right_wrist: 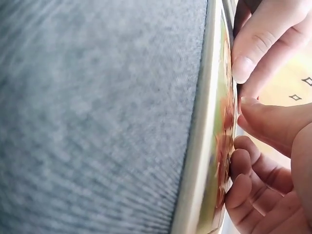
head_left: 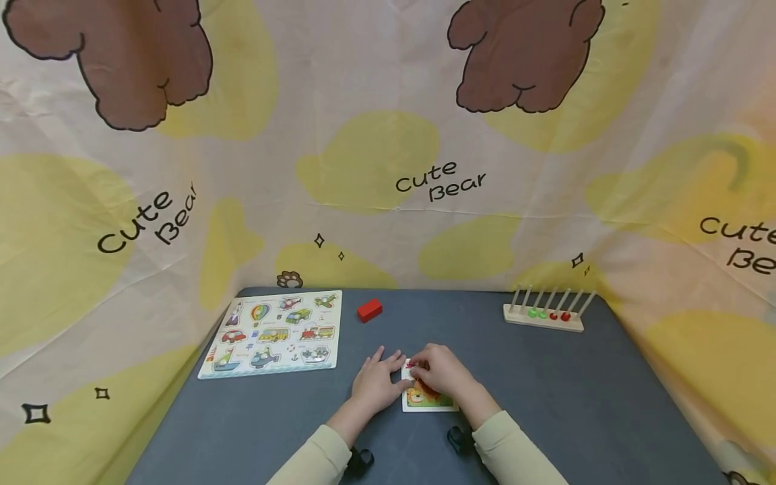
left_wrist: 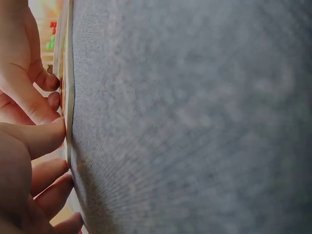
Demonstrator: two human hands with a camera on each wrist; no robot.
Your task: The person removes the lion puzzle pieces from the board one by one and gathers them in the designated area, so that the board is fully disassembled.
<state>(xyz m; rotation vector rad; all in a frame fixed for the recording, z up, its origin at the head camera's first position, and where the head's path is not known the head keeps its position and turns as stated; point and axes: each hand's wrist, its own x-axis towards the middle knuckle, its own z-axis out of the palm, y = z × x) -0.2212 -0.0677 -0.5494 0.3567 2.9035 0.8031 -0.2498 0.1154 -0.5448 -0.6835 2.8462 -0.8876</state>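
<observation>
A small picture puzzle board [head_left: 430, 403] with an orange lion-like animal on green lies flat on the table. My left hand [head_left: 377, 385] rests at its left edge, fingers fairly straight and thumb at the board, seen also in the left wrist view as the near hand [left_wrist: 29, 170]. Over the board's upper part is my right hand [head_left: 445, 369], its fingers bent and their tips on the picture. In the right wrist view its thumb and fingertips [right_wrist: 240, 190] touch the board's face close together; whether they pinch a piece, I cannot tell. A pinkish spot shows beside them.
A larger vehicle picture board [head_left: 273, 335] lies at the back left, with a red block [head_left: 370, 310] to its right. At the back right stands a wooden peg rack [head_left: 542, 318] with green and red beads. Black straps [head_left: 360, 461] lie near both wrists. A printed cloth hangs behind the table.
</observation>
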